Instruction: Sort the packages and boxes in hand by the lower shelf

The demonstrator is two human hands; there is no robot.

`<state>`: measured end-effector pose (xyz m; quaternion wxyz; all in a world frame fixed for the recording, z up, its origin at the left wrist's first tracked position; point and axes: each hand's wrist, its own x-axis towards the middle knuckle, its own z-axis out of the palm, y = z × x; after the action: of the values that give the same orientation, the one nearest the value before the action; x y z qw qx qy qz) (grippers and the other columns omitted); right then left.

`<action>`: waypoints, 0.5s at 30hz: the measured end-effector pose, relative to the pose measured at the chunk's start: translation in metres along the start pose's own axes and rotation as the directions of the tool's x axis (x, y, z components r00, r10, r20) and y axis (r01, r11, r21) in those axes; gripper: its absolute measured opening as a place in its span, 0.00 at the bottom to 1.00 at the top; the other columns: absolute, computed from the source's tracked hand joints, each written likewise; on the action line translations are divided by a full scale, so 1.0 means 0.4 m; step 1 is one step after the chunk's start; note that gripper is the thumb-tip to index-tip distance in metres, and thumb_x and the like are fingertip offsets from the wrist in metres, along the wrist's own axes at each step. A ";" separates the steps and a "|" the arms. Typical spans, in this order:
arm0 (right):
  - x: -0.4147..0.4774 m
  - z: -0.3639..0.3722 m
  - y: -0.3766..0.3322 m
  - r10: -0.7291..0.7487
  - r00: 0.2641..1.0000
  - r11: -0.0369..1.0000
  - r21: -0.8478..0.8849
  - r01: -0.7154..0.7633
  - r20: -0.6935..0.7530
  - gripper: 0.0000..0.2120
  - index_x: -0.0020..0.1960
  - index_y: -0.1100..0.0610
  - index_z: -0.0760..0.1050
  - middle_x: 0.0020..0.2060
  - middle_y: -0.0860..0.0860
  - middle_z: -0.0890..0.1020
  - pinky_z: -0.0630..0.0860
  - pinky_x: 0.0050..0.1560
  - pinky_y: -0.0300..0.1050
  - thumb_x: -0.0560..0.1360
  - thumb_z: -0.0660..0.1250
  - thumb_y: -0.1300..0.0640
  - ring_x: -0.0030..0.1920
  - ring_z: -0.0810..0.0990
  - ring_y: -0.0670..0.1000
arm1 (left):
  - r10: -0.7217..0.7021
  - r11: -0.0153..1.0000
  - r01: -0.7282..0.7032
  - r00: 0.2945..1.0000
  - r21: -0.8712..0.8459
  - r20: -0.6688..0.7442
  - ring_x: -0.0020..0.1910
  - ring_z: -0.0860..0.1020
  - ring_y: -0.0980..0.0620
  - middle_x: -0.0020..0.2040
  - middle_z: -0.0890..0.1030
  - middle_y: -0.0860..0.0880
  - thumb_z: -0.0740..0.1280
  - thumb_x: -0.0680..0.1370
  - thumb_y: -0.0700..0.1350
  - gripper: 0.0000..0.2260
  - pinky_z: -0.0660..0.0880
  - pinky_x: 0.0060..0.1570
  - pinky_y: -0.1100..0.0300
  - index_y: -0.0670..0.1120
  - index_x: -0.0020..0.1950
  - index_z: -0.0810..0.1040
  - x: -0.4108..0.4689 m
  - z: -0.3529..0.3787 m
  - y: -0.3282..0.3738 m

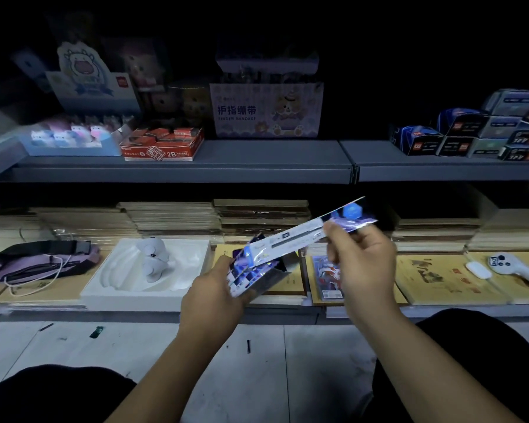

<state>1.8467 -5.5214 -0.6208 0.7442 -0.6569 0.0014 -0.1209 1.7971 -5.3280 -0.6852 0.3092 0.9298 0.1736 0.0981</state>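
grey shelf (pixel 257 154), tiled floor (pixel 287 361) (dim)

A stationery shop: shelves (pixel 196 172) stocked with boxed goods (pixel 162 145) and stacked notebooks (pixel 171 218)

On the lower shelf (pixel 165 312), a pouch (pixel 40 264) lies left of a tray (pixel 110 288) with a toy (pixel 155 257) in it. My left hand (pixel 214 288) holds packets (pixel 251 273) right of the tray; my right hand (pixel 361 264) holds another packet (pixel 297 236) above them. A remote (pixel 513 265) lies far right.
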 end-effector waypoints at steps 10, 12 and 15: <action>0.038 -0.049 0.001 -0.084 0.992 0.996 -0.028 0.082 -0.098 0.12 0.38 0.60 0.76 0.26 0.49 0.77 0.72 0.31 0.44 0.79 0.71 0.59 0.28 0.74 0.49 | -0.100 0.858 0.101 0.995 -0.504 0.030 0.43 0.80 0.72 0.47 0.84 0.62 0.83 0.66 0.42 0.25 0.72 0.37 0.73 0.53 0.59 0.78 0.006 -0.013 -0.005; 0.033 -0.042 0.001 -0.100 0.993 0.993 -0.068 0.095 -0.067 0.12 0.38 0.59 0.76 0.26 0.49 0.78 0.74 0.32 0.43 0.79 0.72 0.59 0.28 0.75 0.47 | -0.084 0.849 0.092 0.996 -0.520 0.040 0.42 0.78 0.75 0.47 0.83 0.63 0.83 0.66 0.42 0.25 0.71 0.34 0.78 0.53 0.59 0.78 0.004 -0.014 0.002; 0.025 -0.029 0.003 -0.128 0.992 0.988 -0.092 0.127 -0.014 0.10 0.39 0.59 0.77 0.25 0.49 0.78 0.72 0.31 0.41 0.79 0.72 0.60 0.28 0.74 0.47 | -0.075 0.856 0.089 0.996 -0.509 0.049 0.43 0.80 0.70 0.48 0.83 0.62 0.83 0.65 0.44 0.27 0.72 0.34 0.76 0.53 0.60 0.77 0.001 -0.018 0.005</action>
<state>1.8547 -5.5345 -0.6218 0.7041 -0.6878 -0.0278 -0.1745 1.7959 -5.3256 -0.6783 0.5506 0.8079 0.1765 0.1143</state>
